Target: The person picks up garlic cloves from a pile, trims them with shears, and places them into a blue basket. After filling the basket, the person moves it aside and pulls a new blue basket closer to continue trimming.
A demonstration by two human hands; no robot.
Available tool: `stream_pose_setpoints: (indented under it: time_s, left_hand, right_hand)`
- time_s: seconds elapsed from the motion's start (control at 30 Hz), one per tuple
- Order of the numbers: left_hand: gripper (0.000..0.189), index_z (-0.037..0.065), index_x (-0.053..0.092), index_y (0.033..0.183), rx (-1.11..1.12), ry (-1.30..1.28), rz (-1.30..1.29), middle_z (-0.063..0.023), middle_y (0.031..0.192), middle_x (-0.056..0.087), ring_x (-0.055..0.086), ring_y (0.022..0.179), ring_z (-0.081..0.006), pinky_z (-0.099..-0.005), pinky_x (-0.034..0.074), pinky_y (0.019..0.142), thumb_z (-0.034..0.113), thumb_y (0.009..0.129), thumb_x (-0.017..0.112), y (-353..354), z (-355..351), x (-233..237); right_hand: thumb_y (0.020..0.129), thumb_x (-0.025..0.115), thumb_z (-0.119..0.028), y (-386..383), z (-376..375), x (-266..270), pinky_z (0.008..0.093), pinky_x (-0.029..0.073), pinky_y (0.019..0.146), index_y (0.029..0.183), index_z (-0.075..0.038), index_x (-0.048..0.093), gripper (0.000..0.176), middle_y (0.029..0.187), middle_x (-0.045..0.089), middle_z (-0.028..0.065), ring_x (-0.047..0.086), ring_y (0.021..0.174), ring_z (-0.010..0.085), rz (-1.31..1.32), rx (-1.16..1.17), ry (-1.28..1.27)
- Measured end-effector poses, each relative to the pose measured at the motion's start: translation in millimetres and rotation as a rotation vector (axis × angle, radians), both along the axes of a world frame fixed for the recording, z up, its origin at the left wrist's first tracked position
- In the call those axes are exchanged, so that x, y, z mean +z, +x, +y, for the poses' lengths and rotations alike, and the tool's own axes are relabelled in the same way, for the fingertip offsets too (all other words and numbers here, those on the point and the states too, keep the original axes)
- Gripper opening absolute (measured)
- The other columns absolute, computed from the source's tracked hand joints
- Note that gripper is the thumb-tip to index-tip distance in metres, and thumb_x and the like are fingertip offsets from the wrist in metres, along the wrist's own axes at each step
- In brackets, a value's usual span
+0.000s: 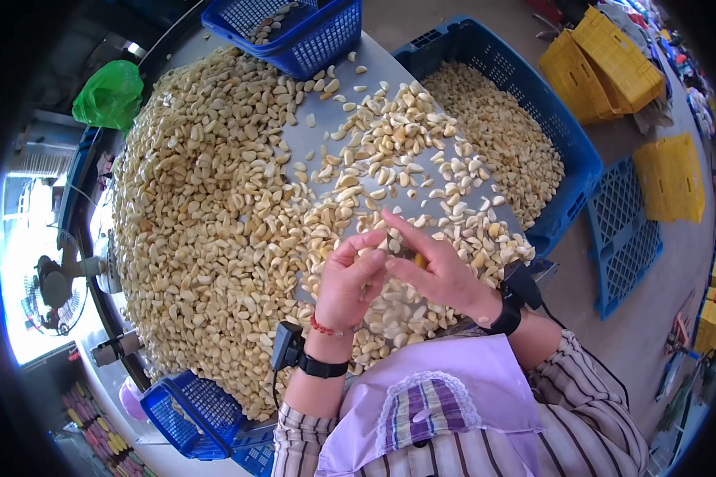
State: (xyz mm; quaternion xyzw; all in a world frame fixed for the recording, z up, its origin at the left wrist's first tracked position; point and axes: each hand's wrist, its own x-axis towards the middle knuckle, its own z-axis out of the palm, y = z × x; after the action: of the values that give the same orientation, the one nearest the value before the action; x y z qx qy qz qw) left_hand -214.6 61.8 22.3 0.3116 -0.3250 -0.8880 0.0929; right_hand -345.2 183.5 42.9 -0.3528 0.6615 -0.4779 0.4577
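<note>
Both hands meet over the front part of a metal table [320, 137] strewn with peeled garlic cloves [207, 199]. My left hand [348, 277] is closed, its thumb and index fingertip pinched at a pale garlic clove [384, 238]. From the other side my right hand [440, 274] reaches in, its index finger lying past the clove and its thumb tip against the left thumb. A small yellow thing [419, 259] shows between the right thumb and index finger; I cannot tell what it is. Loose cloves lie under and around both hands.
A blue basket [318, 40] with a few cloves stands at the table's far edge. Right of the table, a big blue crate [569, 163] holds many cloves. Another blue basket [184, 417] sits at lower left. Yellow crates [612, 63] and a fan [56, 286] are farther off.
</note>
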Motion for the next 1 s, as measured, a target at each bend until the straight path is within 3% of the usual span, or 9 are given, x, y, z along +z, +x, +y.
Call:
stream_pose_setpoints:
  time_s: [0.33, 0.53, 0.6, 0.63, 0.67, 0.73, 0.87, 0.97, 1.0]
  left_hand:
    - [0.019, 0.007, 0.061, 0.107, 0.145, -0.007, -0.012, 0.0012, 0.076, 0.057, 0.044, 0.053, -0.0035, -0.0157, 0.026, 0.039, 0.015, 0.09, 0.061, 14.3, 19.1, 12.5]
    - [0.018, 0.008, 0.054, 0.104, 0.334, 0.282, 0.238, -0.0006, 0.089, 0.054, 0.042, 0.054, -0.0054, -0.0129, 0.029, 0.037, 0.02, 0.09, 0.055, 58.7, 5.8, 20.8]
    - [0.025, 0.007, 0.053, 0.111, 0.538, 0.157, 0.432, 0.0, 0.079, 0.054, 0.043, 0.053, -0.0016, -0.0159, 0.029, 0.036, 0.019, 0.089, 0.056, 119.5, -21.3, 18.0]
    - [0.024, 0.009, 0.049, 0.11, 0.999, -0.073, 0.269, 0.0023, 0.08, 0.049, 0.036, 0.048, 0.001, -0.0148, 0.026, 0.034, 0.017, 0.088, 0.054, 148.7, -27.9, 27.1]
    - [0.022, 0.009, 0.05, 0.109, 0.726, -0.025, 0.607, 0.0002, 0.087, 0.051, 0.041, 0.051, -0.0013, -0.0138, 0.03, 0.037, 0.016, 0.089, 0.052, 195.7, -55.2, 38.4]
    - [0.025, 0.006, 0.049, 0.113, 0.937, -0.417, 0.36, -0.0075, 0.099, 0.057, 0.051, 0.064, -0.007, -0.015, 0.037, 0.044, 0.01, 0.089, 0.049, 298.3, -82.0, 63.5]
    - [0.036, 0.003, 0.051, 0.123, 1.277, -1.169, -0.862, -0.011, 0.103, 0.061, 0.057, 0.078, -0.0132, -0.0236, 0.049, 0.061, 0.019, 0.091, 0.052, 489.0, -109.8, 74.0]
    - [0.046, 0.005, 0.052, 0.129, 0.267, -1.235, -2.006, -0.0171, 0.116, 0.061, 0.057, 0.105, -0.0337, -0.0417, 0.042, 0.093, 0.024, 0.088, 0.06, 502.7, -102.3, 80.8]
    - [0.046, 0.005, 0.052, 0.129, 0.268, -1.234, -2.012, -0.0171, 0.116, 0.061, 0.057, 0.105, -0.0337, -0.0417, 0.042, 0.093, 0.024, 0.088, 0.06, 449.9, -89.4, 89.3]
  right_hand:
    - [0.093, 0.057, -0.023, 19.6, 2.2, -4.4, 0.0218, 0.046, 0.063, 0.145, -0.009, 0.03, 0.06, 0.092, 0.064, 0.0075, 0.054, 0.069, 0.0056, -0.009, -0.039, -0.208]
    - [0.097, 0.049, -0.027, 6.9, 4.8, -4.3, 0.0191, 0.038, 0.041, 0.141, -0.008, 0.037, 0.049, 0.072, 0.056, 0.0005, 0.044, 0.045, 0.0036, -0.69, -0.16, -0.113]
    - [0.096, 0.05, -0.036, -5.7, 10.5, -10.9, 0.0204, 0.038, 0.037, 0.137, -0.007, 0.04, 0.051, 0.07, 0.055, 0.0009, 0.047, 0.044, 0.0067, -0.896, -0.31, -0.213]
    - [0.096, 0.05, -0.036, -10.8, 13.4, -12.2, 0.0204, 0.038, 0.037, 0.137, -0.007, 0.04, 0.051, 0.07, 0.055, 0.0009, 0.047, 0.044, 0.0067, -0.906, -0.307, -0.205]
    - [0.095, 0.049, -0.04, -16.8, 16.5, -11.2, 0.0206, 0.038, 0.037, 0.136, -0.007, 0.041, 0.053, 0.072, 0.055, 0.0019, 0.048, 0.045, 0.0075, -0.877, -0.368, -0.217]
    - [0.095, 0.048, -0.044, -25.3, 21.6, -14.4, 0.0207, 0.038, 0.037, 0.135, -0.007, 0.042, 0.055, 0.074, 0.056, 0.003, 0.049, 0.046, 0.0084, -0.851, -0.428, -0.224]
    - [0.094, 0.043, -0.052, -29.6, 26.9, -32.1, 0.0214, 0.038, 0.037, 0.132, -0.008, 0.044, 0.058, 0.091, 0.056, 0.0081, 0.052, 0.052, 0.0122, -0.82, -0.479, -0.147]
    - [0.095, 0.045, -0.048, -21.7, 24.1, -39.8, 0.0225, 0.038, 0.038, 0.131, -0.01, 0.046, 0.052, 0.092, 0.056, 0.0081, 0.051, 0.051, 0.0124, -0.869, -0.438, -0.058]
    - [0.095, 0.045, -0.048, -17.9, 22.5, -40.0, 0.0225, 0.038, 0.038, 0.131, -0.01, 0.046, 0.052, 0.092, 0.056, 0.0081, 0.051, 0.051, 0.0124, -0.873, -0.434, -0.057]
